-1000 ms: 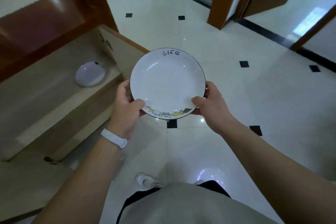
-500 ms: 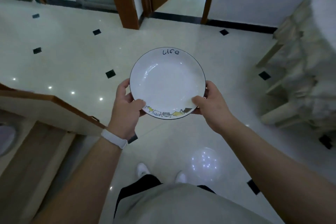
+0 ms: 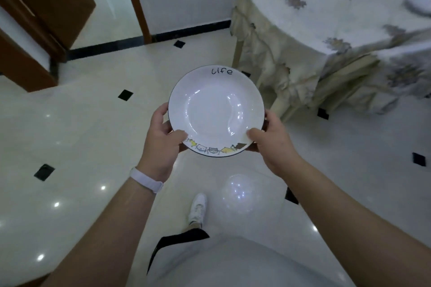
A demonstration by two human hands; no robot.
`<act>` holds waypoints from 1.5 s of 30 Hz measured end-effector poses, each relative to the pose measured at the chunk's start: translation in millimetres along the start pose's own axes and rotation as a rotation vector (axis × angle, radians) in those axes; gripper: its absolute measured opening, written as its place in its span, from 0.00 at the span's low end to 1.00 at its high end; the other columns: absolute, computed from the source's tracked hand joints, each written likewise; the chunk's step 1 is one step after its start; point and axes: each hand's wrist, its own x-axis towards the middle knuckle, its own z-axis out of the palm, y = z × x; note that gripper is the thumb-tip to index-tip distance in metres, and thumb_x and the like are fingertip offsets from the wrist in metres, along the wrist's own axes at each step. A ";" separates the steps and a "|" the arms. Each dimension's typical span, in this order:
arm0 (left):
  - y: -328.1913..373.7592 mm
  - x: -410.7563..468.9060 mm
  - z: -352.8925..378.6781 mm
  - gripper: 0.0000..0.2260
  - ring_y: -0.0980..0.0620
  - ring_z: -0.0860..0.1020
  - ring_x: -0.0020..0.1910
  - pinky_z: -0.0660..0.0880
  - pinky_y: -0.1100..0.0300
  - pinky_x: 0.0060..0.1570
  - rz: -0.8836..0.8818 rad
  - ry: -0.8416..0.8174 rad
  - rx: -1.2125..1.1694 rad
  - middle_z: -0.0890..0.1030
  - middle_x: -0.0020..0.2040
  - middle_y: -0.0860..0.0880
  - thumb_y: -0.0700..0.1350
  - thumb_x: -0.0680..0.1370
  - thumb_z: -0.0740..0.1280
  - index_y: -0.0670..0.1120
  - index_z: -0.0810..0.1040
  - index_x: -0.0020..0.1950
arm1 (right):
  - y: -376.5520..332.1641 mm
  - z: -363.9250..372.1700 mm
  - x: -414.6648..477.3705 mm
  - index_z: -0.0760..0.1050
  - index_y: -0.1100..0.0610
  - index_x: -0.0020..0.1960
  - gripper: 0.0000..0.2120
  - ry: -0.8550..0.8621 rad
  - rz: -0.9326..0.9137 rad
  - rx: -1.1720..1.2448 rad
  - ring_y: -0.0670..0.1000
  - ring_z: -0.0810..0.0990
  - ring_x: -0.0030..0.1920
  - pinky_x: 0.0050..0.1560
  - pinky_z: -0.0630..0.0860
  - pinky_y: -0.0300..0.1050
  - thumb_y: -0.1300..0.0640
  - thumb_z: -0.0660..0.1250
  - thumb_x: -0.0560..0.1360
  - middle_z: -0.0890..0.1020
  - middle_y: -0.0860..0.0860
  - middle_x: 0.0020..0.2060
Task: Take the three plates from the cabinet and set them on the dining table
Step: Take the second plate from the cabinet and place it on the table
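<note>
A white plate [image 3: 215, 109] with a dark rim, the word "life" at its far edge and small cartoon figures at its near edge is held level in front of me. My left hand [image 3: 161, 140] grips its left rim, thumb on top. My right hand [image 3: 272, 142] grips the right rim the same way. The dining table [image 3: 338, 14], draped in a pale flowered cloth, stands at the upper right. Another white plate [image 3: 419, 3] lies on it near the right edge, blurred. The cabinet is out of view.
A covered chair [image 3: 268, 72] stands tucked at the table's near left side, close to the plate. Glossy tiled floor [image 3: 93, 142] with black diamond insets spreads all around. Brown wooden doors [image 3: 44, 0] and a doorway are at the upper left. My white shoe [image 3: 198, 208] is below.
The view has swung right: the cabinet and the plate inside it have left the frame, and the dining table has come into view. Both hands keep the same grip on the plate.
</note>
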 end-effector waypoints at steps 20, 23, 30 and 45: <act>38.6 129.8 135.6 0.30 0.49 0.80 0.45 0.80 0.55 0.39 -0.096 -0.622 0.089 0.80 0.55 0.46 0.26 0.73 0.60 0.54 0.68 0.68 | -41.9 -66.0 24.6 0.71 0.54 0.67 0.25 0.616 -0.062 0.174 0.55 0.82 0.54 0.45 0.84 0.56 0.72 0.60 0.73 0.80 0.52 0.57; 33.5 128.5 169.9 0.31 0.52 0.80 0.42 0.79 0.56 0.38 -0.117 -0.693 0.110 0.80 0.54 0.47 0.26 0.73 0.59 0.53 0.67 0.69 | -38.3 -91.1 19.3 0.71 0.54 0.66 0.25 0.695 -0.062 0.216 0.55 0.83 0.53 0.43 0.84 0.54 0.73 0.60 0.73 0.81 0.53 0.55; 21.2 130.9 257.6 0.30 0.52 0.81 0.42 0.79 0.58 0.37 -0.126 -0.779 0.165 0.81 0.54 0.50 0.26 0.73 0.59 0.57 0.69 0.64 | -46.9 -173.2 32.4 0.74 0.49 0.57 0.21 0.723 -0.088 0.240 0.52 0.83 0.50 0.39 0.83 0.48 0.73 0.59 0.74 0.82 0.49 0.51; 7.7 128.8 500.5 0.34 0.47 0.80 0.48 0.81 0.53 0.38 -0.077 -0.765 0.190 0.81 0.57 0.49 0.24 0.72 0.58 0.52 0.65 0.72 | -89.3 -398.5 84.6 0.71 0.53 0.64 0.23 0.713 -0.119 0.305 0.54 0.83 0.52 0.38 0.83 0.47 0.72 0.59 0.74 0.81 0.52 0.56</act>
